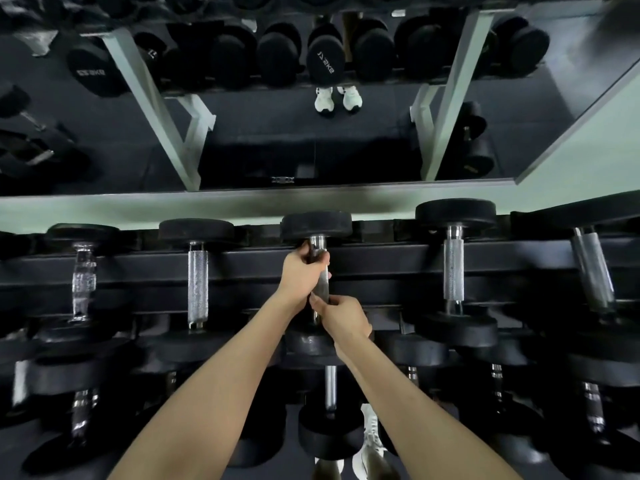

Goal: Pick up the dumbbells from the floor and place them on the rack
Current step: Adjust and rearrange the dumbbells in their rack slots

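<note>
2 bare hands are clamped on the knurled steel handle of 1 dumbbell (316, 226) that lies across the top tier of the rack (381, 258), its far black head against the back rail under the mirror (311, 140) and its near head partly hidden beneath the right wrist. The left hand (303, 271) grips the handle near the far head, fingers curled round the bar; the right hand (341, 315) grips the same handle just behind it, nearer the camera, so the 2 hands sit almost touching, one ahead of the other. On the same tier, 2 more dumbbells rest to the left, the nearer one (197, 271) just beside the held one, and 2 more rest to the right, the nearer of them (454, 265) standing a little apart. A lower tier below holds further black dumbbells, including 1 (330, 410) directly beneath the forearms. The mirror reflects the rack's rows of round black heads and a pair of white shoes (337, 98) on the dark floor. A white shoe (370, 441) also shows at the bottom edge between the forearms.
</note>
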